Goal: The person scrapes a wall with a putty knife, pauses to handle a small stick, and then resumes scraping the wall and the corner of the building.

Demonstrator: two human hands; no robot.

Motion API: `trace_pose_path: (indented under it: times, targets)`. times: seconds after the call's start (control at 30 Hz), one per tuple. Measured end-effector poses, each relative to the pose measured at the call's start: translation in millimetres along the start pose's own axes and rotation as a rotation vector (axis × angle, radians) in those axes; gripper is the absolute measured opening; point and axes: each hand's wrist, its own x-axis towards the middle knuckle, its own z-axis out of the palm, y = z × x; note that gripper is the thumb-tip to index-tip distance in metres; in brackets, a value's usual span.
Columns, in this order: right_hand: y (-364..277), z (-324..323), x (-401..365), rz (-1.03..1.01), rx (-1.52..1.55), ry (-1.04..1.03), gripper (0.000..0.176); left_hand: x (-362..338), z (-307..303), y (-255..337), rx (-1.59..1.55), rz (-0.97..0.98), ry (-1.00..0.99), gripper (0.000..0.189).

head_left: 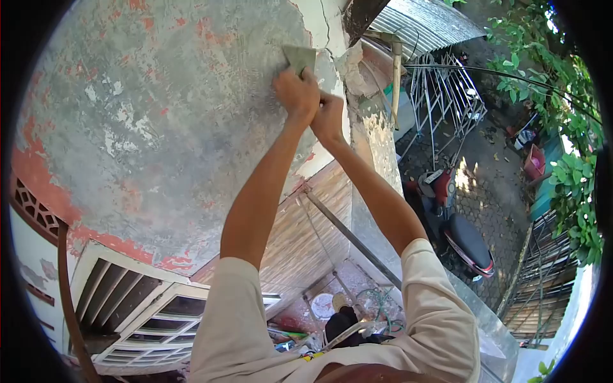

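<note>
A scraper (300, 57) with a wide, flat blade rests against the patchy grey wall (191, 127), near its right edge. My left hand (297, 94) is closed around it just below the blade. Right beside and slightly lower, my right hand (329, 119) is closed too, pressed against the left at the handle end; most of the handle is hidden by the fingers. Around the blade the wall shows bare grey with remnants of red and white paint. A cracked white strip (316, 22) runs along the wall's edge close to the blade.
Below are a metal pole (351, 236), a white louvred window (159, 322) and a cluttered floor with a green hose (377, 300). To the right, a parked motorbike (469, 239), a folding metal lattice (447, 96) and a corrugated roof sheet (440, 25) stand beyond the wall corner.
</note>
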Motion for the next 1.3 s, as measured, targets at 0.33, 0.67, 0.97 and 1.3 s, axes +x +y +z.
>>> trace_pose_path:
  times: [0.33,0.67,0.97,1.3]
  targets:
    - [-9.3,-8.1,5.2,-0.021,0.071,-0.071,0.029,-2.0,3.4,4.3,0.017,0.128,0.152,0.023]
    - [-5.5,-22.2,8.8,0.013,0.033,-0.143,0.03,-9.8,3.9,13.6,-0.024,0.099,0.177,0.027]
    - [-8.7,-14.0,6.3,0.072,0.033,-0.059,0.024,-10.0,-0.2,14.3,-0.103,0.179,0.202,0.027]
    - [-6.7,-11.6,2.6,0.031,-0.075,-0.019,0.023,-1.0,7.0,4.0,0.129,-0.023,0.07,0.029]
